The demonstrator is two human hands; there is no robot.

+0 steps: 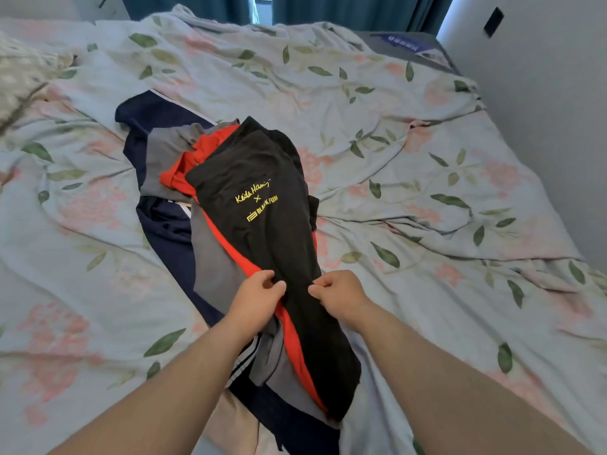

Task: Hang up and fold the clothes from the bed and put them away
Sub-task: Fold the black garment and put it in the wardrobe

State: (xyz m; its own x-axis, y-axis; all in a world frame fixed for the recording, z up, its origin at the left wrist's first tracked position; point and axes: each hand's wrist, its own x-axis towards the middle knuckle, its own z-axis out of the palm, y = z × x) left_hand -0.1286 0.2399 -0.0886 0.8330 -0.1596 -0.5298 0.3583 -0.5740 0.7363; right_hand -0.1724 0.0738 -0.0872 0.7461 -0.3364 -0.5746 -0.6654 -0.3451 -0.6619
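A pile of clothes lies in the middle of the bed (410,178). On top is a black T-shirt (262,231) with yellow lettering, stretched lengthwise toward me. Under it lie a red garment (200,152), a grey garment (213,270) and a navy garment with white stripes (161,224). My left hand (259,297) pinches the black T-shirt at its left edge. My right hand (338,293) pinches the same shirt a little to the right. Both hands grip near the shirt's middle, close together.
The bed has a rumpled floral cover with green leaves and pink flowers. A pillow (23,70) lies at the far left. A grey wall (542,103) runs along the right side. Dark teal curtains (328,11) hang behind the bed.
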